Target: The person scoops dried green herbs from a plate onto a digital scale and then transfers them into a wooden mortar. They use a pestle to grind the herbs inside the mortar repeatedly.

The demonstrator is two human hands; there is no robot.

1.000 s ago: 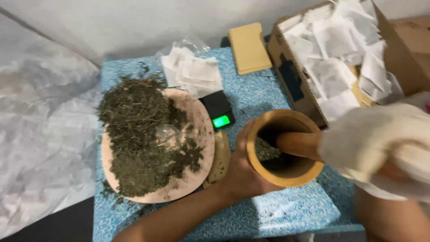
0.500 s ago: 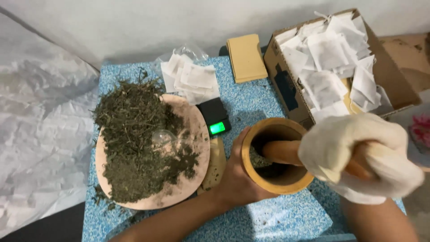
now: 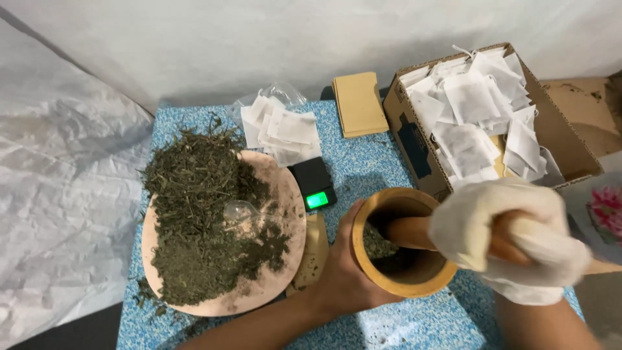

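Grinding step in hand: dried herb pounded in wooden mortar (image 3: 405, 243).
We note left hand (image 3: 343, 275) fingers wrapped round the mortar on the worktop (image 3: 363, 162); gloved right hand (image 3: 502, 243) fingers clamped on the pestle (image 3: 411, 232); next stroke wants steady bracing.

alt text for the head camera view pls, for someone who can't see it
A gloved right hand holds a wooden pestle in a wooden mortar of dried herbs, and the bare left hand grips the mortar's side on a blue speckled table. Beside it are a round tray of dried green herbs, a small scale, and a cardboard box of white sachets.
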